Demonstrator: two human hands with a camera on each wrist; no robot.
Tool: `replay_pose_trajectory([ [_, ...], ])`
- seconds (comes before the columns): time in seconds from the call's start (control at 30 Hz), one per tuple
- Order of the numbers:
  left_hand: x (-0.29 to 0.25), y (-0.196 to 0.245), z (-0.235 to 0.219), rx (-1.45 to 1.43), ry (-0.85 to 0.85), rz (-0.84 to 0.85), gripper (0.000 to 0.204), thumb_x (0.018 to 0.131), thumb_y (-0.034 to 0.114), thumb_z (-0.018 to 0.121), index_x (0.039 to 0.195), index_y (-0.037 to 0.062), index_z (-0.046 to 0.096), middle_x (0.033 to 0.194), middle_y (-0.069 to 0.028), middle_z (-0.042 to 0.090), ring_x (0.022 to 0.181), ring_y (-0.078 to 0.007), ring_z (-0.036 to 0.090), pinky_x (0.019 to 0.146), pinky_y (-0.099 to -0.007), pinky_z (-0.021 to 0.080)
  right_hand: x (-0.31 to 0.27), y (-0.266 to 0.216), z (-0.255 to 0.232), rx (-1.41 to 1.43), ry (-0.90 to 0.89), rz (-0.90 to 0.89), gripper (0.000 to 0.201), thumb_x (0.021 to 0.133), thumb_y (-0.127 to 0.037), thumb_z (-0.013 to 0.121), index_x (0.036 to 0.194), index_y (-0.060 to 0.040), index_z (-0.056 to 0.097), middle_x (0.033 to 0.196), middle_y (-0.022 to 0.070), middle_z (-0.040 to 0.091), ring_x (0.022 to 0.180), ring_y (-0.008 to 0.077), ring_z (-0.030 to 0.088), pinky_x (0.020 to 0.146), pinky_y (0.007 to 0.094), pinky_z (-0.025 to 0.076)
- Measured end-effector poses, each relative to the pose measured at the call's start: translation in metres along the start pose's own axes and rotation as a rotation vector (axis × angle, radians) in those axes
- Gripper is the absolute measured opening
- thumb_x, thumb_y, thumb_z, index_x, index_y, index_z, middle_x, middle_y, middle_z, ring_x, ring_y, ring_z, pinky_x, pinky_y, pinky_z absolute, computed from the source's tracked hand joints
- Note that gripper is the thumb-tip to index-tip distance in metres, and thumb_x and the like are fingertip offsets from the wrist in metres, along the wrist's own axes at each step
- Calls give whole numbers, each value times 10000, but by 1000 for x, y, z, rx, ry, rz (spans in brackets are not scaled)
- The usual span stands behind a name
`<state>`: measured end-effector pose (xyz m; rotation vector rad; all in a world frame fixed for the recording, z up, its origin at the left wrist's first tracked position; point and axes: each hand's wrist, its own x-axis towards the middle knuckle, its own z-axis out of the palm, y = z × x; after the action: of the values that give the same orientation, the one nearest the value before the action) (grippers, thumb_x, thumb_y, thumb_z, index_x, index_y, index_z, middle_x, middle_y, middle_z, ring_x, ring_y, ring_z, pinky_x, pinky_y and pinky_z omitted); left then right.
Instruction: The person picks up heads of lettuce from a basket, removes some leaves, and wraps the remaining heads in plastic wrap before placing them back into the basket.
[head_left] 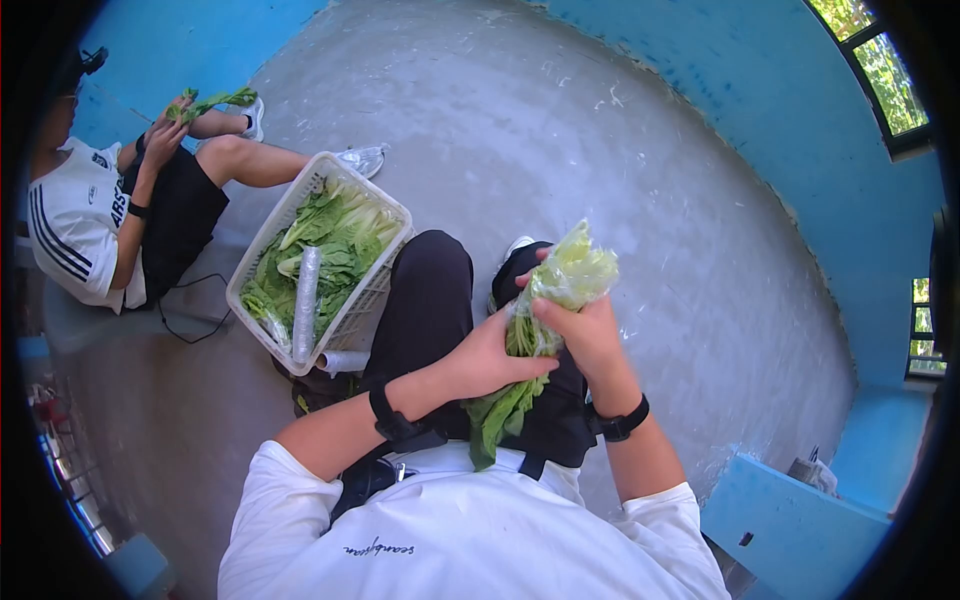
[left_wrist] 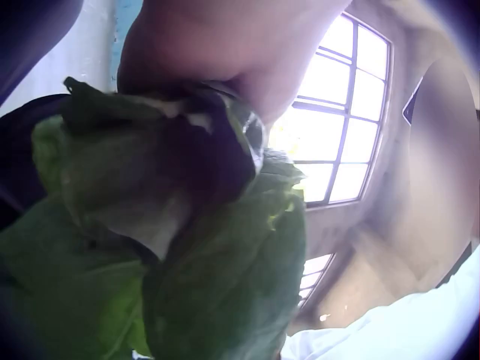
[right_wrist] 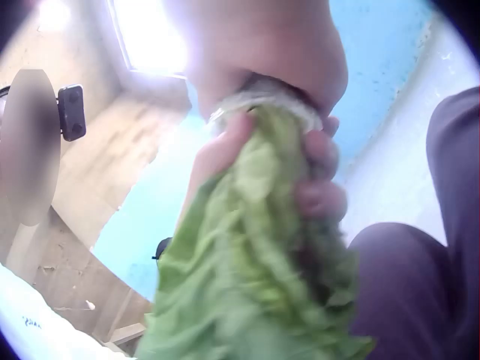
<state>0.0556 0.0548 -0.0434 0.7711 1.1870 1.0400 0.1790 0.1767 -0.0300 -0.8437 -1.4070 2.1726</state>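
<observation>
Above my lap, both hands hold a bunch of leafy greens, its pale stem end pointing away from me and its dark leaves hanging toward my shirt. Clear plastic film covers the stem end. My left hand grips the bunch around its middle, thumb across the leaves. Higher up, my right hand holds the film-covered part, its thumb lying on the film. Large leaves fill the left wrist view below that hand. In the right wrist view, fingers curl round the bunch just below the film's edge.
To my left stands a white plastic basket of leafy greens, with a roll of film lying on them. Another roll is beside the basket. A seated person at the left holds greens. A blue ledge is at right.
</observation>
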Motion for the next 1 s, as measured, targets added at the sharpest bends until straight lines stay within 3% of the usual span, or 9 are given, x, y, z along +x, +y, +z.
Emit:
replay_pose_trajectory([
  [0.13, 2, 5, 14, 332, 244, 8, 797, 818, 159, 797, 1460, 10, 350, 1145, -218, 687, 1154, -362, 669, 976, -429, 525, -3, 6, 20, -38, 271, 12, 373, 884, -36, 746, 1228, 0, 606, 1166, 96, 684, 1070, 181, 663, 920, 347, 533],
  [0.3, 14, -6, 9, 707, 383, 53, 856, 748, 165, 797, 1463, 43, 343, 1137, -273, 667, 1116, -444, 641, 934, -502, 528, 0, 11, 38, 231, 536, -17, 311, 927, -94, 736, 1201, -13, 615, 1147, 70, 671, 1017, 154, 655, 871, 334, 530],
  [0.43, 7, 2, 9, 656, 329, 227, 914, 776, 217, 827, 1503, 62, 295, 1199, -248, 634, 1146, -427, 645, 952, -483, 523, 4, 16, 23, 337, 441, -51, 311, 922, -66, 725, 1195, -21, 583, 1069, 62, 657, 1003, 143, 643, 862, 326, 534],
  [0.53, -3, -1, -9, 209, 111, 264, 1012, 801, 396, 858, 1541, 73, 247, 1402, -198, 501, 1309, -327, 544, 1070, -433, 446, 2, -1, 2, 345, 222, 12, 261, 912, -106, 686, 1139, -16, 594, 1035, 67, 638, 996, 186, 644, 893, 351, 543],
  [0.63, 7, -12, -28, -210, 56, 204, 1041, 831, 476, 831, 1568, 70, 217, 1388, -152, 457, 1325, -287, 468, 1128, -398, 366, 0, -9, -10, 355, -96, 111, 333, 870, -185, 723, 1128, -16, 596, 1017, 70, 630, 985, 200, 646, 888, 358, 544],
  [0.67, 13, -19, -32, -165, 5, 246, 1062, 844, 508, 803, 1586, 71, 182, 1431, -137, 419, 1378, -259, 414, 1167, -393, 313, -2, -11, -8, 386, -143, 136, 373, 860, -129, 755, 1184, -5, 617, 1088, 79, 669, 983, 187, 659, 891, 350, 541],
  [0.77, 6, -13, -9, -157, 20, 342, 1025, 863, 446, 806, 1586, 62, 189, 1440, -130, 417, 1410, -241, 371, 1195, -385, 264, -1, -11, 5, 215, -180, 98, 359, 857, -117, 755, 1173, 1, 634, 1098, 87, 673, 993, 180, 657, 885, 347, 540],
  [0.9, 6, -1, -11, 48, 112, 83, 1015, 813, 284, 854, 1572, 23, 233, 1431, -140, 478, 1377, -216, 445, 1151, -351, 367, 1, -7, 17, 113, -29, 121, 364, 863, -100, 771, 1191, -10, 638, 1120, 79, 677, 998, 164, 657, 867, 333, 533],
  [1.0, 9, -11, -13, 141, 176, 88, 989, 793, 269, 863, 1543, -6, 279, 1411, -166, 534, 1322, -223, 529, 1095, -350, 436, -3, 0, 23, -11, 138, 96, 382, 870, -109, 779, 1206, -3, 631, 1133, 73, 678, 1010, 154, 656, 870, 325, 527],
])
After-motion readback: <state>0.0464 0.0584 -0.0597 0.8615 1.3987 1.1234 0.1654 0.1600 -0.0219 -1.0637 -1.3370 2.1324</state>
